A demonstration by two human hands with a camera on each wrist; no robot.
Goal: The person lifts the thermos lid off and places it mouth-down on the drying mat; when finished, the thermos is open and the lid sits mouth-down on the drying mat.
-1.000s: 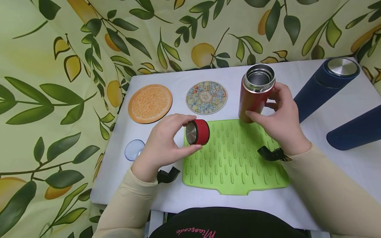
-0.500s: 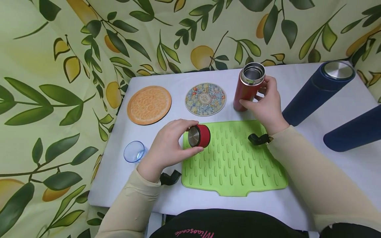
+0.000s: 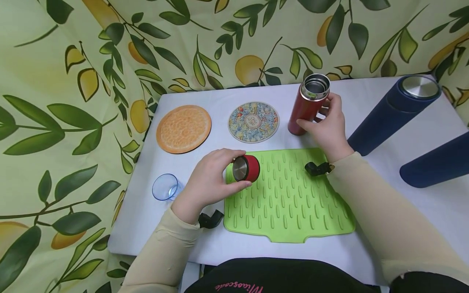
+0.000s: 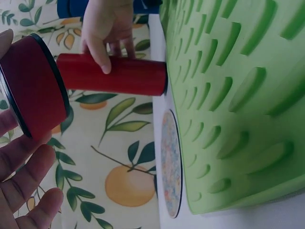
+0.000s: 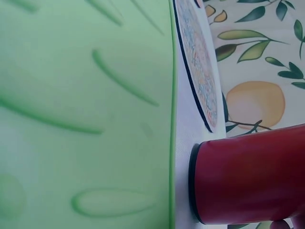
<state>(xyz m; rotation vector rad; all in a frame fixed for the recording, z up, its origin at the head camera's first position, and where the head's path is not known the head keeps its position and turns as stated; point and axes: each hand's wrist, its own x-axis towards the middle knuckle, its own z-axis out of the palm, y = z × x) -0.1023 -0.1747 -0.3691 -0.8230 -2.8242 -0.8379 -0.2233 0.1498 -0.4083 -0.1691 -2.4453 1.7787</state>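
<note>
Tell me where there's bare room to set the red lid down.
The mat between the lid and the right sleeve is bare but ridged. Cloth is free from the glass to its front-left corner. Only a narrow strip parts the orange disc from the patterned disc. Crowded: around the right hand, bottle and a blue flask.

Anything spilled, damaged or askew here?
Nothing stands out: no spill or damage shows. The red flask is open and upright in the right hand; the left hand holds the red lid sideways. The mat lies flat.
</note>
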